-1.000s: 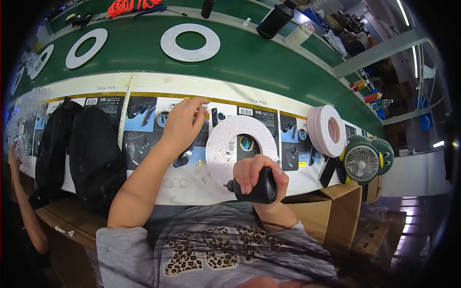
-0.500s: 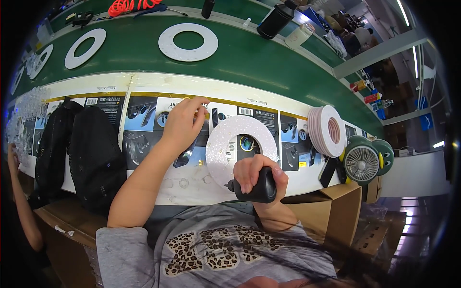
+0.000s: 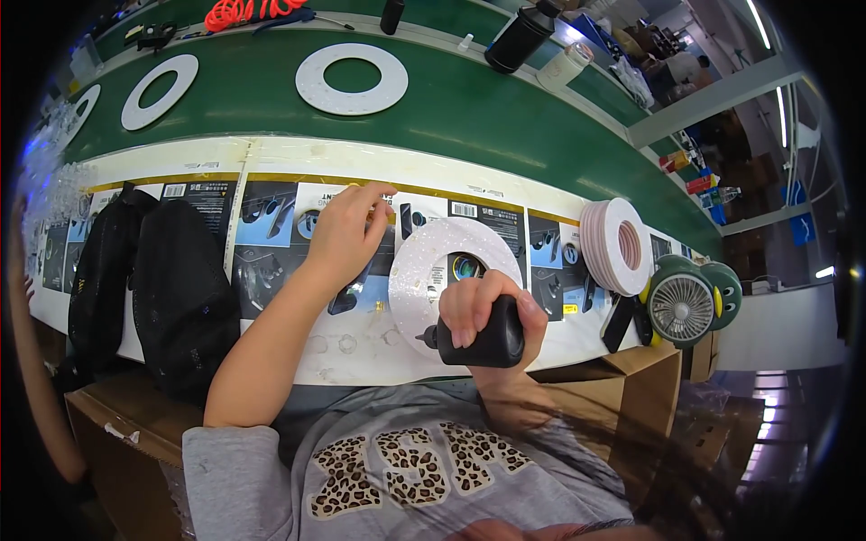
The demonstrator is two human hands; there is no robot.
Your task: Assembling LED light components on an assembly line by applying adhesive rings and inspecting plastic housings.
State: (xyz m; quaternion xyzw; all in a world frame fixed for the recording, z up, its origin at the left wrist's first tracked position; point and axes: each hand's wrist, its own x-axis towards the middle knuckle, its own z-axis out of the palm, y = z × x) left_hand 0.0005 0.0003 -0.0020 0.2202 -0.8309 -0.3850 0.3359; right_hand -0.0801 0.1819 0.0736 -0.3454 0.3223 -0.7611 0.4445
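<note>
A black squeeze bottle point(image 3: 487, 334) with a narrow nozzle is gripped in my right hand point(image 3: 478, 311). It lies on its side, nozzle pointing left, over the near edge of a white speckled ring point(image 3: 419, 257). That flat ring sits on the printed sheets in front of me, its hole showing the print beneath. My left hand point(image 3: 347, 230) rests on the sheets left of the ring, fingers stretched forward and apart from the thumb, with nothing seen in it.
Right of the ring stands a stack of white rings point(image 3: 604, 243), beside a green fan point(image 3: 681, 307). Black sleeves point(image 3: 180, 288) lie at left. More rings point(image 3: 352, 79) lie on the green surface beyond. Cardboard boxes point(image 3: 645, 392) stand below the bench. Another person's arm point(image 3: 45, 388) shows at far left.
My right hand has lifted the bottle slightly and turned it a little. My left hand has barely moved. At far left, the other person's arm and the clear plastic have shifted.
</note>
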